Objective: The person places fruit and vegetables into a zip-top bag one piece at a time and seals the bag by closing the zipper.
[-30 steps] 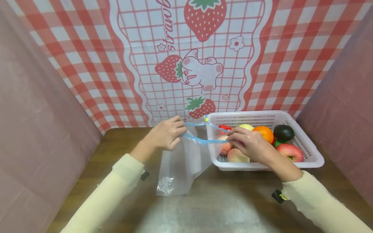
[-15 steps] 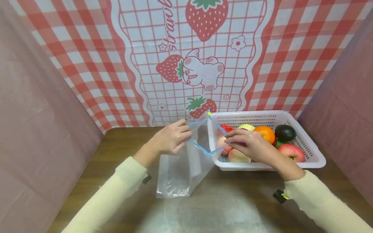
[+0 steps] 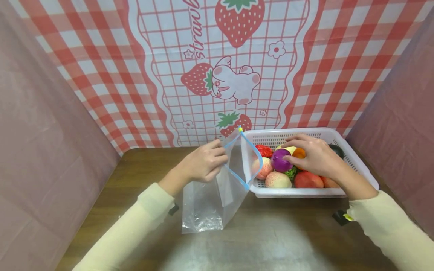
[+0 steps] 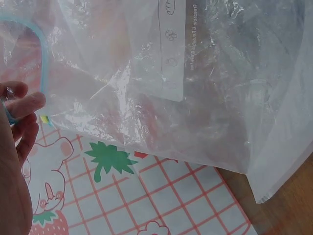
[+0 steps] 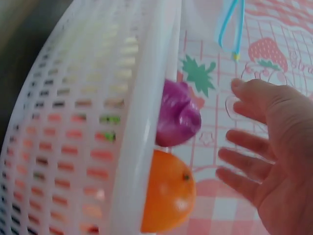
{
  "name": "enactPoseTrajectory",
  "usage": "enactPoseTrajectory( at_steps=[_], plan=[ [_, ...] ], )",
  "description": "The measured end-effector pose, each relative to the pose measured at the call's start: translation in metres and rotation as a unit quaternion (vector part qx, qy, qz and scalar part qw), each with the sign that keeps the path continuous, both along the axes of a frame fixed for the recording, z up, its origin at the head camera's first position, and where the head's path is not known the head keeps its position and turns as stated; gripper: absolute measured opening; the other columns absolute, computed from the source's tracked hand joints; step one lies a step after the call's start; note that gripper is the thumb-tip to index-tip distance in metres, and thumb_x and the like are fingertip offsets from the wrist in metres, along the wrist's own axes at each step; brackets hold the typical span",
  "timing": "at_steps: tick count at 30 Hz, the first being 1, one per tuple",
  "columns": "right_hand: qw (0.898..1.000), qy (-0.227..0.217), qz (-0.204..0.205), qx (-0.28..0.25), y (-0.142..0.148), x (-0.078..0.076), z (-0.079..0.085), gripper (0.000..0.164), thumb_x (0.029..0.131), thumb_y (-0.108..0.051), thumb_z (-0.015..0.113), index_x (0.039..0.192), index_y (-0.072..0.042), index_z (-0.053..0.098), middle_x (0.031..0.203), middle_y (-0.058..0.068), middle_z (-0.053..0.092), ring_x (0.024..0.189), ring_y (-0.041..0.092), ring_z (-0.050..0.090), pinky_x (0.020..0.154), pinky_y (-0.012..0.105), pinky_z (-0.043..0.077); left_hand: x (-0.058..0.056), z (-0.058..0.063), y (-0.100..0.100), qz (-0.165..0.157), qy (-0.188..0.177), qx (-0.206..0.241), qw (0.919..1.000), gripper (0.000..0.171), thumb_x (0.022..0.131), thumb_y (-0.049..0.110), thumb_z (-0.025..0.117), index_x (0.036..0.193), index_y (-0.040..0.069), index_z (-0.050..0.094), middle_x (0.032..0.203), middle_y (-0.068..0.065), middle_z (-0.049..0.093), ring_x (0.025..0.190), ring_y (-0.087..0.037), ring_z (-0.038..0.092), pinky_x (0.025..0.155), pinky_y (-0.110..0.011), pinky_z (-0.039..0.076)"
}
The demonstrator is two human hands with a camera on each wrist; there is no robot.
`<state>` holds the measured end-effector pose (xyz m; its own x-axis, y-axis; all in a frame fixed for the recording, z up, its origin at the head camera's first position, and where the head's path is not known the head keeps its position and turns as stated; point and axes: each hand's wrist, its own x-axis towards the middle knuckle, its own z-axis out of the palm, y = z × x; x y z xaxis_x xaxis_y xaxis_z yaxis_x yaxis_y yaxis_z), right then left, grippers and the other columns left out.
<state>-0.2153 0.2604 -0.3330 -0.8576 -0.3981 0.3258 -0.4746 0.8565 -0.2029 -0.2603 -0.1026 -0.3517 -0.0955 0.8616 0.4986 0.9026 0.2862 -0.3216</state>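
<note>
My left hand (image 3: 206, 162) pinches one side of the mouth of a clear zip bag (image 3: 205, 207) with a blue zip strip (image 3: 260, 162). The mouth gapes toward the basket, and the bag hangs down to the table. In the left wrist view, thumb and fingers hold the blue edge of the bag (image 4: 122, 78). Above a white basket (image 3: 305, 193), my right hand (image 3: 315, 155) has its fingers spread beside a round purple vegetable or fruit (image 3: 280, 161). The right wrist view shows that hand (image 5: 286, 142) apart from the purple piece (image 5: 178, 115) and an orange (image 5: 171, 193).
Also in the basket lie a red pepper-like piece (image 3: 263, 150), peach-like fruits (image 3: 278, 180), a red fruit (image 3: 308, 180) and a dark green piece (image 3: 337, 151) partly behind my hand. A strawberry-print cloth (image 3: 234, 75) hangs behind the brown table (image 3: 142, 169).
My right hand has let go of the bag's blue edge and moved right, over the basket. The purple piece is now in plain sight. My left hand has shifted slightly right, still holding the bag.
</note>
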Motion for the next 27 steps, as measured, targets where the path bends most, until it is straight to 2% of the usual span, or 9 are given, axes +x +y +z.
enactPoseTrajectory(
  at_steps=[3,7,10,19,24,27],
  plan=[
    [0.998,-0.033,-0.036,0.033,0.009,-0.003,0.002,0.05,0.081,-0.031,0.082,0.126,-0.014,0.069,0.133,0.019,0.062,0.112,0.042,0.063,0.09,0.064,0.054,0.0,-0.001,-0.001,0.003,-0.002,-0.004,1.0,0.019,0.081,0.012,0.055,0.093,0.009,0.069,0.086,-0.002,0.068,0.086,-0.022,0.054,0.083,-0.032,0.048],
    [0.994,-0.068,-0.062,0.06,0.018,-0.009,0.0,0.065,0.077,-0.039,0.084,0.134,-0.015,0.064,0.138,0.022,0.057,0.118,0.044,0.057,0.094,0.067,0.05,0.0,-0.001,-0.001,0.0,0.0,-0.003,1.0,0.018,0.082,0.012,0.056,0.093,0.009,0.069,0.086,-0.003,0.068,0.086,-0.022,0.053,0.084,-0.033,0.048],
    [0.991,-0.095,-0.074,0.062,0.023,-0.012,-0.003,0.071,0.076,-0.039,0.086,0.137,-0.014,0.061,0.141,0.025,0.054,0.121,0.046,0.053,0.095,0.069,0.049,0.001,-0.001,-0.001,-0.005,0.002,0.0,1.0,0.016,0.081,0.012,0.057,0.092,0.009,0.068,0.085,-0.003,0.068,0.085,-0.022,0.053,0.085,-0.033,0.048],
    [0.984,-0.141,-0.077,0.079,0.029,-0.017,-0.012,0.067,0.075,-0.028,0.087,0.134,-0.008,0.062,0.137,0.028,0.055,0.114,0.046,0.056,0.092,0.068,0.05,0.0,-0.003,-0.002,-0.001,0.002,-0.004,1.0,0.014,0.081,0.012,0.058,0.091,0.01,0.068,0.085,-0.002,0.068,0.085,-0.021,0.053,0.095,-0.037,0.053],
    [0.983,-0.146,-0.081,0.074,0.031,-0.019,-0.014,0.065,0.075,-0.025,0.088,0.132,-0.006,0.062,0.134,0.028,0.056,0.112,0.046,0.057,0.091,0.067,0.052,0.0,-0.003,-0.002,-0.001,-0.004,-0.005,1.0,0.014,0.081,0.012,0.057,0.09,0.01,0.068,0.084,-0.002,0.067,0.085,-0.02,0.053,0.084,-0.032,0.048],
    [0.985,-0.134,-0.081,0.072,0.031,-0.019,-0.014,0.064,0.075,-0.026,0.088,0.131,-0.006,0.063,0.133,0.028,0.056,0.11,0.045,0.057,0.09,0.066,0.053,0.0,-0.003,-0.001,-0.001,-0.006,-0.005,1.0,0.014,0.081,0.012,0.057,0.089,0.01,0.068,0.083,-0.001,0.066,0.085,-0.02,0.052,0.083,-0.032,0.047]
  ],
)
